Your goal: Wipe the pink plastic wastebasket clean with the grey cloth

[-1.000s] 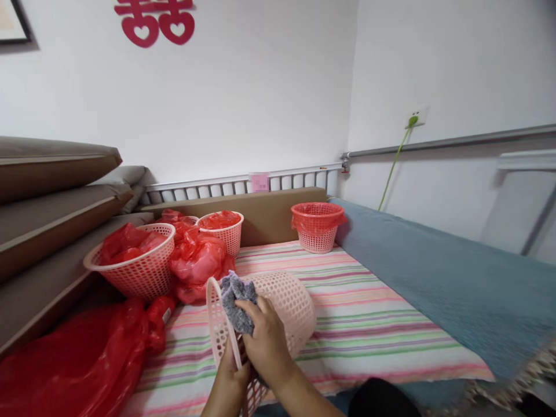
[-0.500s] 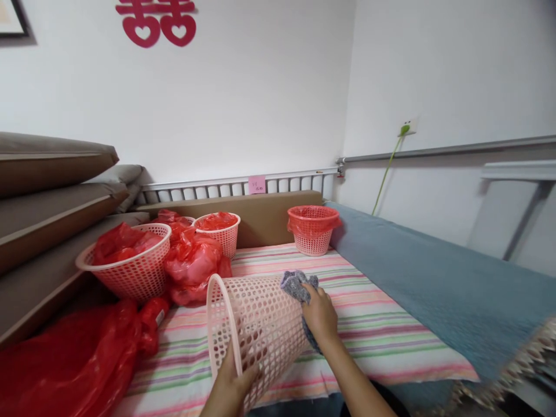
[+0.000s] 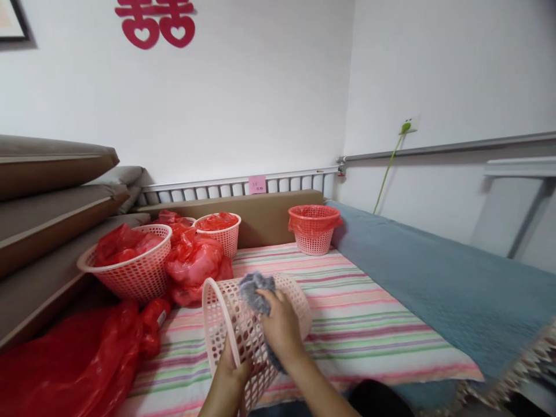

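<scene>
A pale pink perforated plastic basket (image 3: 297, 298) lies on its side over a striped cloth (image 3: 365, 324), its open rim facing left. My left hand (image 3: 230, 376) grips that rim from below, fingers inside and thumb on the outer wall. In my right hand (image 3: 280, 321) is a bunched grey rag (image 3: 256, 289), pressed against the basket's upper side near the middle. Part of the rag hangs below the hand. The fingers under the rag are partly hidden.
Left of the basket are a larger pink basket (image 3: 147, 278), red plastic bags (image 3: 69, 359) and stacked cushions (image 3: 52, 217). Behind stand a bag-filled basket (image 3: 228, 240) and a red-lined basket (image 3: 315, 240). A blue-covered surface (image 3: 417, 260) extends along the right.
My right hand and the grey rag have moved left along the basket, from its base end to the middle. The basket has shifted slightly left; my left hand keeps its grip.
</scene>
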`<state>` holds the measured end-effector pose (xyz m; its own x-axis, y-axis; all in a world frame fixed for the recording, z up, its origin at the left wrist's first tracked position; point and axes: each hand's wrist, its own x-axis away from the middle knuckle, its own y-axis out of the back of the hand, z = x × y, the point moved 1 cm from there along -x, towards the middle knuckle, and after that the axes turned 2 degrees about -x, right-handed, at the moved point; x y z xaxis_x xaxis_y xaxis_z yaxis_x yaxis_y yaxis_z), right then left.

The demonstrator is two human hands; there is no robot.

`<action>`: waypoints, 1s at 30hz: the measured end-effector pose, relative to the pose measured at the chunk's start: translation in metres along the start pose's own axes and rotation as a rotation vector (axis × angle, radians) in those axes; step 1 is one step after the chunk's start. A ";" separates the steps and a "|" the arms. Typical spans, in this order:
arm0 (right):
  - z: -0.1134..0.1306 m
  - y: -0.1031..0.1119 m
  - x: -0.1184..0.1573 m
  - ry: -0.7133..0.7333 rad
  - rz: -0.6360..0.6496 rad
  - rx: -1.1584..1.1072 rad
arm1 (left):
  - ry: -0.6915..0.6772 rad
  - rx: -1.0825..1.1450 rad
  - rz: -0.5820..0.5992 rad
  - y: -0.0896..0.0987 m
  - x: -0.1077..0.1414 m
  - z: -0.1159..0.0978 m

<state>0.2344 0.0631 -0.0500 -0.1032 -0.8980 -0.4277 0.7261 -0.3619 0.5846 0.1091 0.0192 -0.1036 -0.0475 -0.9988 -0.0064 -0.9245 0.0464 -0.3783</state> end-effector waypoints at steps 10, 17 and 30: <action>0.027 -0.012 0.005 0.228 0.051 -0.010 | -0.061 -0.009 -0.028 -0.002 0.005 0.004; -0.077 0.016 -0.047 -0.136 -0.069 0.430 | -0.049 -0.046 0.039 0.006 0.010 0.027; -0.100 0.022 -0.040 -0.181 -0.102 0.459 | 0.085 0.085 0.062 -0.017 -0.007 -0.044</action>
<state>0.3228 0.1157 -0.0890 -0.3042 -0.8665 -0.3958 0.3366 -0.4865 0.8062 0.1081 0.0259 -0.0566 -0.1389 -0.9893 0.0446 -0.8835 0.1035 -0.4569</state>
